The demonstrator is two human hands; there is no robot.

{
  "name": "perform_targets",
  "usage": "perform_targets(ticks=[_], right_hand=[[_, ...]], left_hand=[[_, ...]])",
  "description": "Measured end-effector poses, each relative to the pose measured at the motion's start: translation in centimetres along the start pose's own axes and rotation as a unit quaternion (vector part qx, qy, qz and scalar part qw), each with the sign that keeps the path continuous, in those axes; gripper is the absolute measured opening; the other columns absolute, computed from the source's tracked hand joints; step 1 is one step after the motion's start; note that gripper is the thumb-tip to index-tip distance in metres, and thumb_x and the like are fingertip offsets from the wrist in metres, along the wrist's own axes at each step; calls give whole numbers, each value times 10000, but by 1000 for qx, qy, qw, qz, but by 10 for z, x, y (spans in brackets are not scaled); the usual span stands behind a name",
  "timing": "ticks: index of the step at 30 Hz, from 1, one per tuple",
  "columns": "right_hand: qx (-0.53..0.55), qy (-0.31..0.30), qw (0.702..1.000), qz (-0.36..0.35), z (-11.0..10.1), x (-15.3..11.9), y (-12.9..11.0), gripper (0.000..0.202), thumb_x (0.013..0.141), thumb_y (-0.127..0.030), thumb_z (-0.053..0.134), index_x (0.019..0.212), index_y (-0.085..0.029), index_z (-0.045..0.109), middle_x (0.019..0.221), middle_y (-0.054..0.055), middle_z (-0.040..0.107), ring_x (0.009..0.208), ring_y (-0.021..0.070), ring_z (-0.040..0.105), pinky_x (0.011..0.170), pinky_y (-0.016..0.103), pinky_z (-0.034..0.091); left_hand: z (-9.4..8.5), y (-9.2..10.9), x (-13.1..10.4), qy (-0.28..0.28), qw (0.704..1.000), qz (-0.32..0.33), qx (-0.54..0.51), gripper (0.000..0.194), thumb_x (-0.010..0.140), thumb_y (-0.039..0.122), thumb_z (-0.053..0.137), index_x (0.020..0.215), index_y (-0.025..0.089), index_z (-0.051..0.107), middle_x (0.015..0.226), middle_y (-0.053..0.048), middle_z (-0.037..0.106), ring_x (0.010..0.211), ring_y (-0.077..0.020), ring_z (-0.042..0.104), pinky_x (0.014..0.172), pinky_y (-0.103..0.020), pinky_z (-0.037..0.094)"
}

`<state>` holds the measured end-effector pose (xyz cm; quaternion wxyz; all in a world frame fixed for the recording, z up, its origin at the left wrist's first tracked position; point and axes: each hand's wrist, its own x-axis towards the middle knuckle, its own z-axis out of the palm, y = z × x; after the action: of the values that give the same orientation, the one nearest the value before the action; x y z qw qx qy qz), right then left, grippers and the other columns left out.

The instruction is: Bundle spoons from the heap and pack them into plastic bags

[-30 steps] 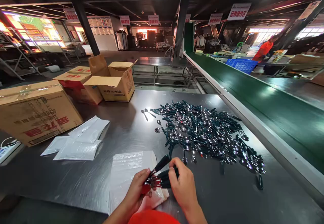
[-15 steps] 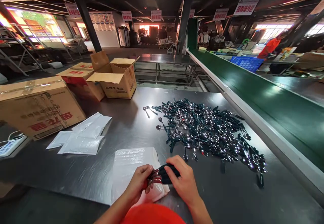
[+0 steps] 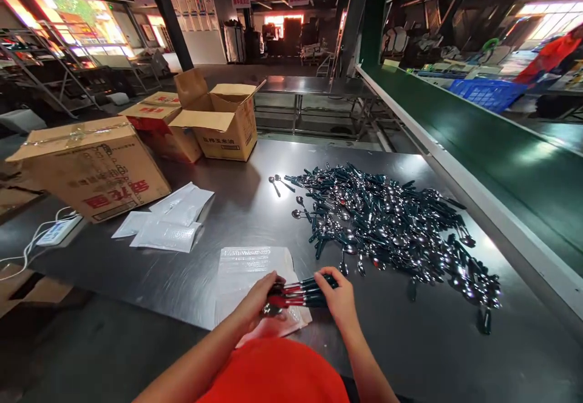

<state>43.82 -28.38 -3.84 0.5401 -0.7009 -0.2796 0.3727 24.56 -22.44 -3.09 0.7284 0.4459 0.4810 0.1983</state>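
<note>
Between my two hands lies a bundle of spoons (image 3: 298, 294) with dark green handles, held sideways above a stack of white bubble mailers (image 3: 252, 263). My left hand (image 3: 259, 297) is closed round the bowl ends; one shiny bowl shows below its fingers. On the handle ends, my right hand (image 3: 339, 297) is closed, thumb and fingers gripping them. To the right spreads a large loose pile of the same spoons (image 3: 387, 221), with a few strays at its left edge.
Several white mailers (image 3: 170, 221) lie at the left of the metal table (image 3: 218, 203). Behind them stand a taped carton (image 3: 100, 166), a red-marked carton (image 3: 159, 118) and an opened carton (image 3: 228, 127). A green conveyor belt (image 3: 478, 142) runs along the right; a power strip (image 3: 59, 230) sits far left.
The view has shifted, so the table appears further right and higher. My hands have moved apart along the spoons, and more of their metal necks and a bowl show.
</note>
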Motion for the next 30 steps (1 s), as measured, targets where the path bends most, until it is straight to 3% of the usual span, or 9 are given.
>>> perform_targets(ticks=[2, 4, 9, 16, 20, 22, 26, 28, 30], right_hand=[[19, 34, 997, 72, -13, 7, 20, 409, 588, -557, 713, 743, -191, 615, 597, -13, 583, 530, 184, 565, 466, 293, 467], [31, 71, 989, 122, -32, 10, 42, 463, 576, -601, 691, 774, -195, 588, 564, -24, 553, 480, 186, 544, 379, 286, 428], [61, 151, 965, 204, -68, 1, 85, 496, 498, -610, 709, 759, -214, 565, 629, -18, 560, 549, 182, 560, 413, 287, 477], [96, 154, 954, 239, -70, -21, 107, 452, 524, -617, 675, 754, -235, 597, 704, 33, 606, 613, 211, 595, 460, 304, 479], [132, 153, 950, 238, -65, -26, 111, 436, 546, -635, 666, 735, -247, 603, 704, 38, 620, 619, 207, 603, 480, 294, 477], [142, 168, 945, 241, -63, -27, 112, 447, 513, -644, 682, 711, -251, 603, 683, 32, 618, 602, 204, 600, 465, 287, 469], [177, 172, 939, 239, -61, -25, 114, 443, 466, -623, 729, 678, -251, 617, 598, 4, 595, 543, 185, 575, 430, 268, 442], [198, 175, 933, 243, -60, -24, 115, 431, 452, -603, 749, 660, -248, 621, 566, -7, 580, 501, 166, 548, 415, 257, 426], [210, 176, 930, 244, -58, -22, 115, 427, 441, -579, 767, 654, -240, 621, 550, -13, 570, 481, 149, 529, 409, 244, 416]], left_hand=[[-9, -8, 10, 17, 991, 65, 112, 516, 849, 623, 333, 925, 182, 588, 867, -76, 643, 736, -189, 620, 586, -285, 479], [-16, -18, 21, 19, 970, 122, 208, 386, 817, 557, 466, 784, 199, 607, 804, -66, 622, 793, -213, 594, 704, -321, 466], [-6, -53, 47, -97, 932, 180, 299, 262, 589, 339, 763, 482, 230, 550, 611, -44, 581, 845, -280, 569, 973, -452, 335], [29, -77, 88, -204, 869, 270, 361, 349, 747, 458, 638, 461, 268, 578, 651, -53, 624, 1047, -321, 556, 1131, -544, 107], [28, -81, 100, -244, 820, 316, 410, 250, 767, 265, 654, 522, 255, 606, 750, -41, 668, 1044, -306, 566, 1109, -602, 124], [23, -85, 105, -243, 762, 361, 480, 205, 775, 159, 636, 591, 248, 622, 818, -39, 687, 1037, -292, 562, 1089, -627, 149], [12, -99, 117, -180, 539, 496, 656, 106, 791, 186, 665, 699, 235, 644, 795, -41, 683, 862, -245, 576, 975, -569, 325], [7, -104, 123, -132, 482, 545, 673, 90, 783, 242, 694, 710, 234, 642, 766, -27, 670, 833, -225, 562, 942, -506, 346], [4, -107, 128, -75, 463, 581, 665, 117, 781, 286, 704, 706, 237, 630, 757, -8, 657, 848, -211, 544, 959, -477, 318]])
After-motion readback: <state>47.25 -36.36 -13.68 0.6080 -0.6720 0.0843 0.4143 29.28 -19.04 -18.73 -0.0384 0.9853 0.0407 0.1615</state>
